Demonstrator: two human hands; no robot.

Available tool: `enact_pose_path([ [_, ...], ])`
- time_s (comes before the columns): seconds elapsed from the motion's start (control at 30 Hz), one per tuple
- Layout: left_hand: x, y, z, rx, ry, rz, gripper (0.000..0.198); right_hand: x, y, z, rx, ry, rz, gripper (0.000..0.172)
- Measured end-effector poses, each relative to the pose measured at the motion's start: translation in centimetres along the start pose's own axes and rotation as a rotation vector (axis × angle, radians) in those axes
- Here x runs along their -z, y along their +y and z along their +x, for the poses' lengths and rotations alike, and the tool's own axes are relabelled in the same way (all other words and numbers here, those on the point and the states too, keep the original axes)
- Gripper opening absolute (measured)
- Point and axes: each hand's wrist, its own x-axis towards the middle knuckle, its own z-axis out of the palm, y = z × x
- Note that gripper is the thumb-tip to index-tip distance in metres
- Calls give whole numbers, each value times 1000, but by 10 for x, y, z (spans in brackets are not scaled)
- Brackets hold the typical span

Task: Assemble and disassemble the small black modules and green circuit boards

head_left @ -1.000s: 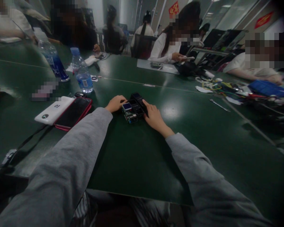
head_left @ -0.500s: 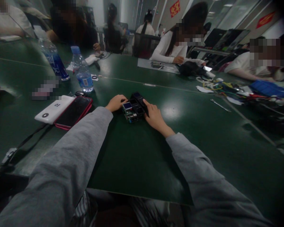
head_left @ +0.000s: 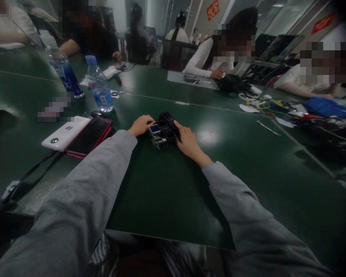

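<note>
A black electronic device lies on the green table in front of me. On its left side sits a bare circuit board with a small square screen and metal ports facing me. My left hand grips the device's far left side with curled fingers, whose tips are partly hidden. From the right, my right hand holds the device's edge, the index finger lying along it and the other fingers bent beneath.
To the left lie a red-cased phone, a white power bank and two bottles, one blue-labelled, one clear. A wrench and a tangle of cables lie right. Several people sit around the table.
My hands and the device stay in place. Across the table, the person in white has shifted slightly to the right, with the head moved.
</note>
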Motion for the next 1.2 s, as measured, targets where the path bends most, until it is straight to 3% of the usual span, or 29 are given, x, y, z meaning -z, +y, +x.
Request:
enact_pose_path([
  [0.37, 1, 1, -1, -8, 7, -4, 29, -1, 2, 0, 1, 19, 32, 66],
  [0.67, 3, 1, 0, -36, -11, 0, 33, 2, 4, 1, 69, 160, 140, 51],
  [0.9, 2, -1, -1, -47, -3, -41, 34, 8, -3, -2, -28, 179, 217, 38],
  [1.0, 1, -3, 0, -37, -6, -50, 35, 10, -7, -6, -98, 253, 283, 37],
  [1.2, 3, 0, -1, 6, -37, -70, 36, 25, 4, -16, -200, 547, 277, 41],
])
